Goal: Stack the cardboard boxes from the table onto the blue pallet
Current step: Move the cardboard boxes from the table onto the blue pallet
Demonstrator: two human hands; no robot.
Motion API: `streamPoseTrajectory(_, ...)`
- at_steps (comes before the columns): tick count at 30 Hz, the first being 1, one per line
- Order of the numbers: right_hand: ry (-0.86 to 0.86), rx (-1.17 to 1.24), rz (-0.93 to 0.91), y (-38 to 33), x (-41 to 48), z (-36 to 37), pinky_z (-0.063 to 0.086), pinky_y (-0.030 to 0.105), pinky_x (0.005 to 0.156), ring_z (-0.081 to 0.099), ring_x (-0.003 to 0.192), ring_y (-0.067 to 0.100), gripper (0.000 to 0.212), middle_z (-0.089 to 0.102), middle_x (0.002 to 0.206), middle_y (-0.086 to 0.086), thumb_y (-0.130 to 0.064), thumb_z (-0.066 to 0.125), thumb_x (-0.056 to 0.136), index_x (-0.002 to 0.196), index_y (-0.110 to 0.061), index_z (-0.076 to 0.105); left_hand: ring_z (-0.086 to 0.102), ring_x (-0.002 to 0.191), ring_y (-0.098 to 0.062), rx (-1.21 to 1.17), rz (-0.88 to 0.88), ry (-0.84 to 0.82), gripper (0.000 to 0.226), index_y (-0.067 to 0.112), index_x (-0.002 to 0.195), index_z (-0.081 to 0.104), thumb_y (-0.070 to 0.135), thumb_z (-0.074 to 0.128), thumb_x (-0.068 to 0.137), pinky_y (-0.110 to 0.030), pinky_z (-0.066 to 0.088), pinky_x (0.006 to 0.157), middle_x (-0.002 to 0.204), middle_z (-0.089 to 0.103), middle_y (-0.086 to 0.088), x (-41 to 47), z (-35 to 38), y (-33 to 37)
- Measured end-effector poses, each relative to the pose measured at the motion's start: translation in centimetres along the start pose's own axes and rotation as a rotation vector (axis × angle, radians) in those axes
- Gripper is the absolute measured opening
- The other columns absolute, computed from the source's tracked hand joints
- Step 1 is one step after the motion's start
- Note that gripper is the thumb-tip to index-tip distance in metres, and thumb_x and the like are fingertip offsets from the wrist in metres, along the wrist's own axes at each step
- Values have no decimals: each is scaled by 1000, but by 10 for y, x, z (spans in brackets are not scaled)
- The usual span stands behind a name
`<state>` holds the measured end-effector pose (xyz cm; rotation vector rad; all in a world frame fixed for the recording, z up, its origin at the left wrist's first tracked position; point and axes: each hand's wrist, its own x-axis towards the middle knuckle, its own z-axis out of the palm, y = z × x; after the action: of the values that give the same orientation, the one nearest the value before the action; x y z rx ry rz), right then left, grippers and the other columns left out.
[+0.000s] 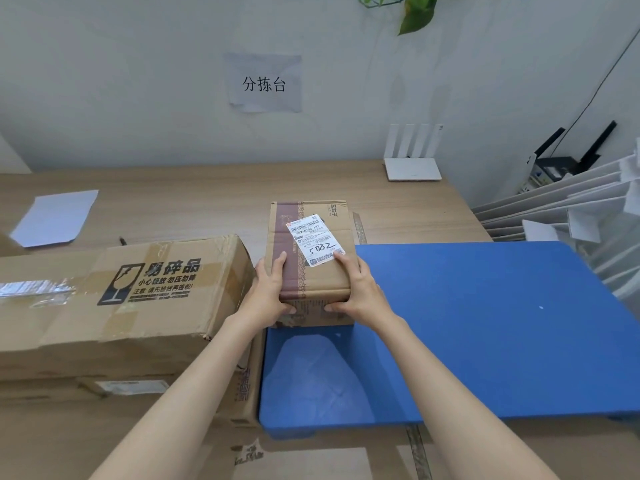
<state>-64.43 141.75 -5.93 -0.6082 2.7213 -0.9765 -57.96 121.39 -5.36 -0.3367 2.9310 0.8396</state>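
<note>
Three cardboard boxes can be counted with certainty. A small box [309, 258] with a white shipping label [316, 240] on its top is held between both hands. The left hand [271, 292] grips its left side, thumb on the top face and fingers [291, 310] curled onto the near face. The right hand [360, 289] grips the right side in the same way. This box sits over the left edge of the blue pallet [485, 327]; whether it touches the pallet cannot be told, as its underside is hidden.

A large box [117, 296] with a fragile-glass mark and black printing stands just left of the small box, its left end cut off by the frame. It rests on a flatter box [145, 396], mostly hidden beneath it and behind the left forearm. Further cardboard along the bottom edge is too cropped to count.

The pallet lies at the right side of the table [207, 199], one blue surface bare apart from a shadow. At the table's far right corner stands a white router [412, 161]. A sheet of white paper [55, 218] lies near the far left edge. A paper sign [265, 83] hangs on the wall [138, 81] and green leaves [415, 12] dangle at the top. Folded white cartons [571, 202] lean beyond the pallet's right side, partly cut off.
</note>
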Motion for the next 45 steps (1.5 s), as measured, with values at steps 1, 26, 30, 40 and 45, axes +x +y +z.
streamPoseTrajectory(1,-2,-3,0,0,0,0,48,46,94,49,123,28,108,21,153,1,-33,88,62,143,-49,19,31,135,-35,-1,1,0,119,29,151,-1,20,84,69,-39,41,103,153,-1,-11,0,-1,0)
streamPoseTrajectory(26,145,62,-191,-98,2,-102,29,47,111,20,147,22,104,11,162,4,-58,72,74,151,-41,4,27,142,-22,-30,88,288,73,18,152,20,42,56,93,-41,29,113,156,23,-3,-35,-131,68)
streamPoseTrajectory(30,174,99,-270,-135,8,-122,24,40,116,18,147,19,99,17,160,5,-46,74,79,153,-33,9,29,141,-22,-39,106,384,68,14,150,26,35,57,93,-35,24,114,154,30,-7,-51,-175,63)
streamPoseTrajectory(40,76,86,-427,-248,19,-90,32,48,112,25,145,18,96,20,159,-2,-48,72,81,153,-36,9,22,144,-18,23,-37,563,63,20,149,30,41,54,94,-40,25,115,157,25,-2,-114,-267,-16)
streamPoseTrajectory(45,-13,74,-532,-337,14,-18,33,50,112,32,141,20,93,21,159,-3,-48,70,83,152,-36,9,22,144,-18,21,-160,652,62,18,148,31,38,55,94,-37,24,114,156,26,-3,-179,-311,-97)
